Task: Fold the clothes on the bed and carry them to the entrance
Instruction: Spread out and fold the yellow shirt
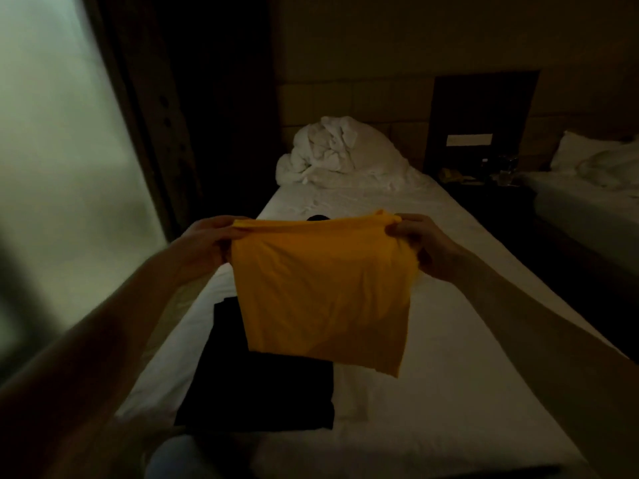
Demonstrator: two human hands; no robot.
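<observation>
You've got the yellow garment (321, 288) up in the air over the bed (449, 357), both hands clamped on its top edge; your left hand (204, 242) pinches the left corner, your right hand (420, 242) pinches the right corner, hands held well apart so the cloth is stretched flat between them; it hangs as a rough rectangle, looks already doubled over, lower right corner dropping lowest; no print, logo or label readable on it. Under it on the sheet lies the folded black garment (262, 385), flat, near the left edge of the bed, its upper part hidden behind the yellow cloth; no writing visible there either. A small dark item (318, 218) peeks just above the yellow top edge, farther up the bed; too dark to say what it is. At the head end a crumpled white duvet (340, 153) sits piled against the padded headboard (349, 95). To the right, a dark nightstand (484, 183) between the beds carries a few small things, including what looks like a glass (505, 177); contents not discernible. A pale plate on the wall panel (469, 140) above it shows no legible text. Second bed (587, 205) at far right with white bedding; bright window (58, 160) at left; room is dim, detail is limited.
</observation>
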